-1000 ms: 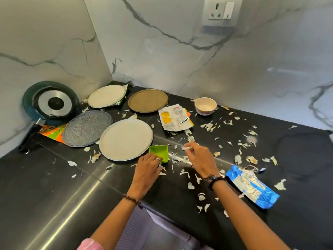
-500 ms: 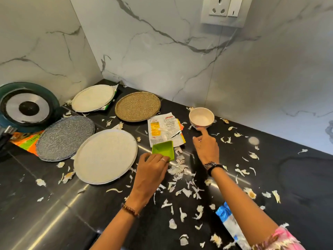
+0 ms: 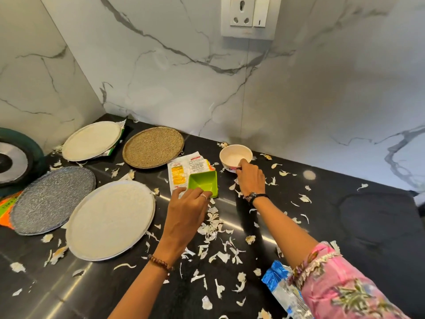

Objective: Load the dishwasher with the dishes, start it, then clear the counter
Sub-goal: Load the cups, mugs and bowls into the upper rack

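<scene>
Four round plates lie flat on the black desk point(image 3: 345, 226) at the left of the frame. The largest, a white plate point(image 3: 110, 221), is left of centre; a grey speckled plate point(image 3: 54, 199) is at its left, a second white plate point(image 3: 91, 141) sits above near the corner, and a brown plate point(image 3: 153, 147) lies right of that one. All four look empty, stiff and breakable. Since they are thin and lie flush, each is probably best lifted by sliding fingers under the rim.

The small white bowl point(image 3: 234, 155), upper centre near the wall, looks empty inside. The right hand point(image 3: 250, 178) has its fingers curled on the near rim, a fair hold for something this light and likely smooth. The green square dish point(image 3: 203, 181), at centre and tilted up off the desk, appears empty and looks like light plastic. The left hand point(image 3: 186, 212) pinches its near edge. Pale peel scraps point(image 3: 213, 223) litter the desk, soft and weightless, so they are likely better swept than picked up.
</scene>
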